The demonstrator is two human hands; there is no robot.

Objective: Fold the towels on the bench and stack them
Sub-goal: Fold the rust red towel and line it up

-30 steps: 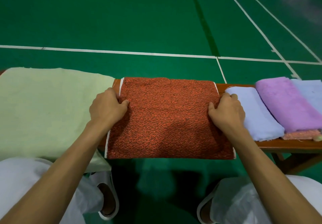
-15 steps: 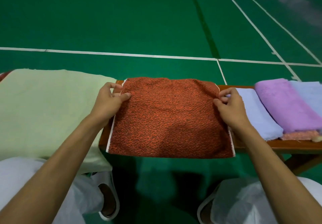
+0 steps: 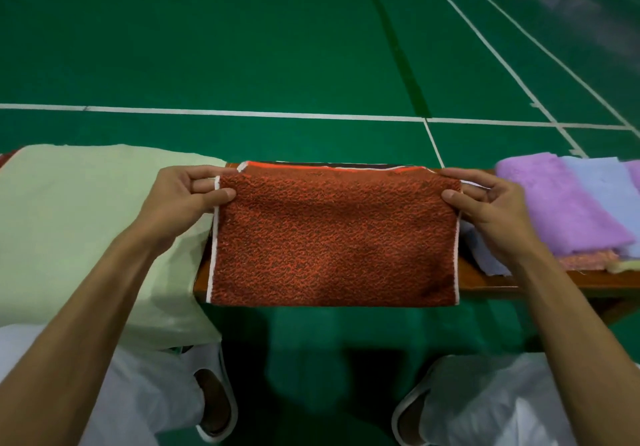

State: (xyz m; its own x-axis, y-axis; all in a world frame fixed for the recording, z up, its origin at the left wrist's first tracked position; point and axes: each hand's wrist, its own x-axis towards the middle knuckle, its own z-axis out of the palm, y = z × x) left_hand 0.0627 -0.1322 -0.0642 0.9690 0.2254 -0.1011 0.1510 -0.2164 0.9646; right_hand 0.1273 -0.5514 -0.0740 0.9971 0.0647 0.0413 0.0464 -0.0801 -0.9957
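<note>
Rust towel (image 3: 332, 237) sits mid-bench (image 3: 519, 281), between the pale green towel (image 3: 86, 220) spread on the left and the folded pile on the right (lilac towel (image 3: 554, 203) and blue towel (image 3: 595, 182) on top).

Grip: left hand (image 3: 180, 199) and right hand (image 3: 485, 203) each pinch one upper corner. The thumb lies on the near face and the fingers (image 3: 194, 172) curl behind. Both are closed on cloth, nothing else in them.

Handling, my read:
- Light, limp terry with no stiffness; the middle will sag unless both corners stay taut.
- The looped pile looks grippy, so slip risk is low. Not fragile.
- Best hold is right where it is now, at the corners by the white edging. Anything further in will bunch it.

Looks: orange-red speckled weave, thin white trim down both short sides. The pinched edge is lifted off the bench and the lower part hangs past the front edge. A brighter orange strip with white trim shows behind the raised edge (probably a second layer, so already doubled once, but I can't be sure from here).
</note>
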